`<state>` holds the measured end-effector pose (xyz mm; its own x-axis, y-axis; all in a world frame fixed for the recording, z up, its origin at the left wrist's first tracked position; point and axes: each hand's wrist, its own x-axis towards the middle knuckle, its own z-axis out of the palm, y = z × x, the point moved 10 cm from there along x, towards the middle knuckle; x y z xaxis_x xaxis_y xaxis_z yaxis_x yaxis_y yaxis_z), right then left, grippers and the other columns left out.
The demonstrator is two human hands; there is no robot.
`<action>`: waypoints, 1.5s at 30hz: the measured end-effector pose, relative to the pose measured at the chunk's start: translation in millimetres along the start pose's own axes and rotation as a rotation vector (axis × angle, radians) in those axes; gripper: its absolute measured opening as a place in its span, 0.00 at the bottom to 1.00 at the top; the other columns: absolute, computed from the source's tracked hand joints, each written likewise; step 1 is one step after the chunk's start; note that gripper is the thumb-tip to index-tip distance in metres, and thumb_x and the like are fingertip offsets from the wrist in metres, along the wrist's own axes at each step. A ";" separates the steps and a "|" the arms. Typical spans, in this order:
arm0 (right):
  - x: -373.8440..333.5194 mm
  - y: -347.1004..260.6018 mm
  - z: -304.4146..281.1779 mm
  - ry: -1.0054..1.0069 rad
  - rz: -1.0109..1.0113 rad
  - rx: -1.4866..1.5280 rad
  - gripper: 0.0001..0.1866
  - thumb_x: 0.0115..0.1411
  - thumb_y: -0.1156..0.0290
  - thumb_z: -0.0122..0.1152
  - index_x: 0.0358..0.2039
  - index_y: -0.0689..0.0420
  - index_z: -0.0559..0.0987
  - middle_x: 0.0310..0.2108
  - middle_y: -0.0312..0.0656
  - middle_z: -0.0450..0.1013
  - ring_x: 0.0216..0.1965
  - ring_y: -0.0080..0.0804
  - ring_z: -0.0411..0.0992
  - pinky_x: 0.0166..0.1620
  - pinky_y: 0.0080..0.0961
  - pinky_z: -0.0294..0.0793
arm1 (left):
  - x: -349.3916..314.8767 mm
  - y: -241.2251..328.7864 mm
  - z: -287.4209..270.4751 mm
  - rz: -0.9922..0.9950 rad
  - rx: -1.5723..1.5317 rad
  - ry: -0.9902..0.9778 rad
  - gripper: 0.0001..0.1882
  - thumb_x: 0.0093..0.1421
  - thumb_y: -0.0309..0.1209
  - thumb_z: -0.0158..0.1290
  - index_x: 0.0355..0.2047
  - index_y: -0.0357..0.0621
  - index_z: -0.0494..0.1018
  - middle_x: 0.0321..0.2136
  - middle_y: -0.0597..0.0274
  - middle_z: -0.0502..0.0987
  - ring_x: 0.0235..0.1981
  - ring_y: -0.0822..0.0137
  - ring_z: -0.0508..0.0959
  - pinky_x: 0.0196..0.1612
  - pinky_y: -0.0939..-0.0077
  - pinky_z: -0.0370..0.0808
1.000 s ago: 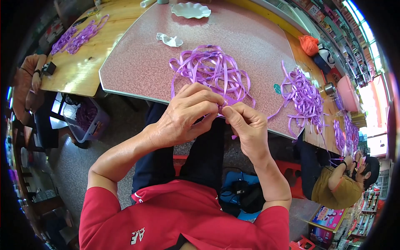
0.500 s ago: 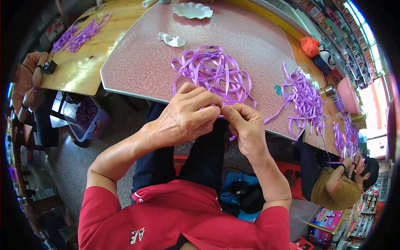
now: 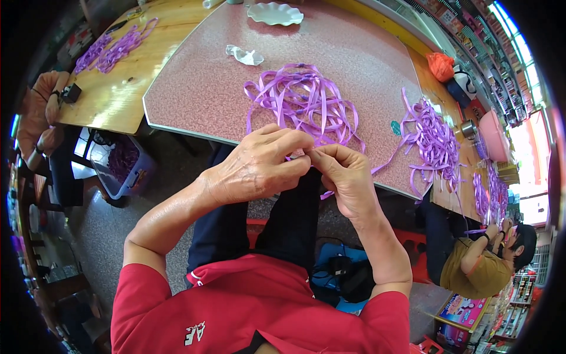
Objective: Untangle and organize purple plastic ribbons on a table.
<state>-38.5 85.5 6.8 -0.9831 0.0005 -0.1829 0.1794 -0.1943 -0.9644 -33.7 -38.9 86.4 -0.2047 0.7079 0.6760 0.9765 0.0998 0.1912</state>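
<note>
Purple ribbon (image 3: pixel 326 195), one working piece, pinched between two hands.

Left hand (image 3: pixel 259 165), one: fingers curled closed, thumb and fingertips gripping ribbon; right hand (image 3: pixel 348 180), one: thumb and forefinger pinching it, fingertips meeting the left's (the exact spot we cannot make out, the fingers cover it), a loose tail hanging below the right. We judge the ribbon light, soft and limp, somewhat slippery, hardly fragile but apt to tangle; best held flat between thumb and forefinger, near an end. Ribbon heaps on the pink table (image 3: pixel 194 88), two: a loose pile (image 3: pixel 303 97) just beyond the hands, a denser heap (image 3: pixel 433 135) to their right; strands past our counting. Farther beyond the hands: white scrap (image 3: pixel 244 55), one; scalloped plate (image 3: pixel 275 13), one.
</note>
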 end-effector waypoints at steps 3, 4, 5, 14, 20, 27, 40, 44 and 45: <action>-0.6 -2.5 4.0 0.027 -0.067 0.023 0.06 0.63 0.69 0.64 0.36 0.58 0.82 0.24 0.26 0.72 0.17 0.08 0.57 0.19 0.11 0.51 | -5.0 -4.5 -2.8 -0.097 -0.061 0.148 0.11 0.47 0.21 0.59 0.32 0.43 0.72 0.40 0.57 0.70 0.35 0.61 0.76 0.37 0.68 0.74; -1.2 -0.8 6.1 0.025 -0.067 0.023 0.06 0.63 0.69 0.64 0.36 0.58 0.82 0.24 0.26 0.72 0.17 0.08 0.57 0.19 0.11 0.51 | -8.0 -9.1 -9.8 -0.155 -0.119 0.263 0.09 0.50 0.22 0.58 0.32 0.43 0.71 0.40 0.56 0.69 0.34 0.60 0.76 0.35 0.67 0.74; -2.4 -2.7 6.1 0.040 -0.105 0.076 0.05 0.63 0.71 0.63 0.36 0.57 0.82 0.23 0.26 0.71 0.17 0.08 0.56 0.19 0.11 0.51 | -8.6 -7.7 -8.9 -0.156 -0.118 0.264 0.09 0.50 0.22 0.58 0.32 0.43 0.71 0.40 0.56 0.69 0.34 0.60 0.76 0.35 0.67 0.74; -24.4 -61.1 23.5 -0.077 -0.698 -0.367 0.01 0.60 0.79 0.60 0.33 0.60 0.78 0.25 0.31 0.69 0.22 0.15 0.61 0.24 0.15 0.58 | -23.1 -45.3 35.9 -0.689 -1.271 0.130 0.04 0.64 0.26 0.53 0.34 0.39 0.70 0.36 0.69 0.66 0.34 0.78 0.67 0.38 0.82 0.66; -35.4 -74.8 32.7 0.060 -0.865 -0.760 0.08 0.51 0.86 0.64 0.31 0.61 0.77 0.26 0.36 0.71 0.26 0.19 0.68 0.27 0.19 0.66 | -15.3 -45.4 10.4 -0.562 -0.732 0.111 0.03 0.60 0.23 0.56 0.33 0.39 0.73 0.32 0.67 0.68 0.30 0.75 0.69 0.32 0.79 0.68; -37.8 -72.1 31.3 0.080 -0.891 -0.777 0.09 0.52 0.88 0.65 0.34 0.65 0.80 0.30 0.40 0.75 0.29 0.22 0.73 0.28 0.16 0.70 | -8.5 -38.8 -1.8 -0.466 -0.573 0.089 0.05 0.57 0.19 0.57 0.33 0.38 0.74 0.33 0.63 0.72 0.32 0.70 0.74 0.33 0.76 0.70; -35.4 -71.9 31.1 0.070 -0.832 -0.806 0.08 0.50 0.88 0.65 0.31 0.63 0.78 0.28 0.36 0.71 0.26 0.14 0.68 0.23 0.13 0.64 | -25.3 -48.3 24.7 -0.670 -0.798 0.062 0.07 0.59 0.26 0.60 0.34 0.39 0.73 0.31 0.69 0.72 0.31 0.78 0.71 0.35 0.81 0.69; -29.0 -72.7 28.7 -0.026 -0.690 -0.770 0.07 0.50 0.87 0.65 0.30 0.63 0.78 0.27 0.34 0.71 0.23 0.12 0.64 0.22 0.12 0.58 | -26.3 -46.4 28.2 -0.682 -0.852 0.086 0.07 0.60 0.27 0.60 0.33 0.39 0.72 0.31 0.71 0.72 0.30 0.80 0.71 0.33 0.83 0.68; -24.0 -67.9 26.0 -0.068 -0.597 -0.719 0.07 0.50 0.86 0.64 0.29 0.63 0.78 0.27 0.34 0.71 0.23 0.12 0.64 0.23 0.12 0.58 | -29.3 -47.8 36.5 -0.775 -1.025 0.075 0.07 0.61 0.28 0.59 0.32 0.39 0.72 0.31 0.70 0.72 0.29 0.79 0.72 0.32 0.83 0.68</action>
<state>-28.0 73.2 81.7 -0.9157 -0.1570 0.3699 -0.3985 0.4732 -0.7857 -71.8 -38.9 31.5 -0.7282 0.6628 0.1746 0.1100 -0.1384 0.9843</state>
